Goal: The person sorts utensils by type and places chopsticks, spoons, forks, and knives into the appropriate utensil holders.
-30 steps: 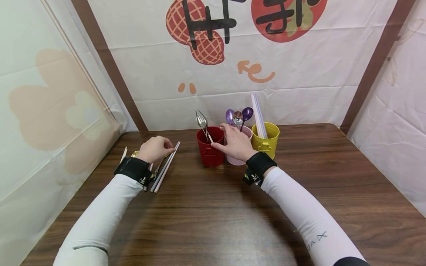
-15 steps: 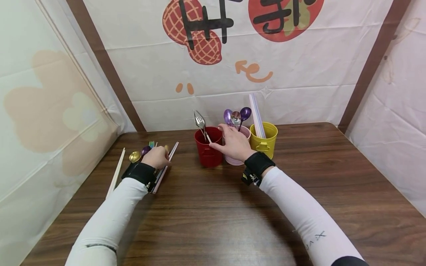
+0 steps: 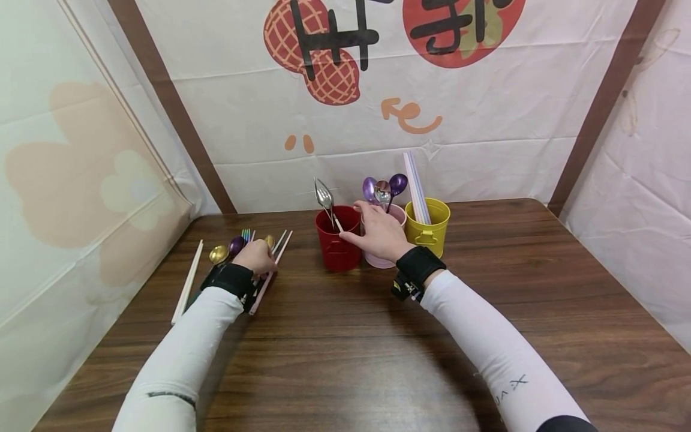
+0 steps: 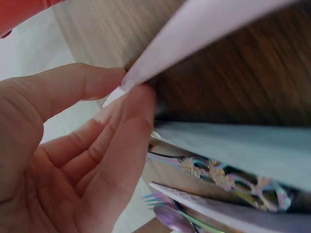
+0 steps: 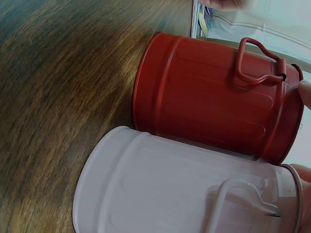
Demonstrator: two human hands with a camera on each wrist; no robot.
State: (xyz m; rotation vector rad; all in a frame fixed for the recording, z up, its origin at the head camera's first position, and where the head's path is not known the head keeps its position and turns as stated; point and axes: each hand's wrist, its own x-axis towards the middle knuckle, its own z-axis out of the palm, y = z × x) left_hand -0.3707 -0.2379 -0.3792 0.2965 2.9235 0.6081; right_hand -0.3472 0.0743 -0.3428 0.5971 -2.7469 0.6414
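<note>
My left hand is at the left of the table, above a group of cutlery. In the left wrist view its thumb and index finger pinch a pink chopstick. Beside that hand lie a grey-blue chopstick, a fork, a purple spoon and a gold spoon. My right hand rests over the rims of the red bucket and the pink bucket, its thumb at the red rim. Forks stand in the red bucket; spoons stand in the pink one.
A yellow bucket with several pale chopsticks stands right of the pink bucket. Light chopsticks lie at the far left of the table. Printed cloth walls the back and sides.
My left hand has moved down among the cutlery and now pinches the pink chopstick, whose tip has shifted slightly right, apart from the grey-blue one. The right hand stays on the buckets.
</note>
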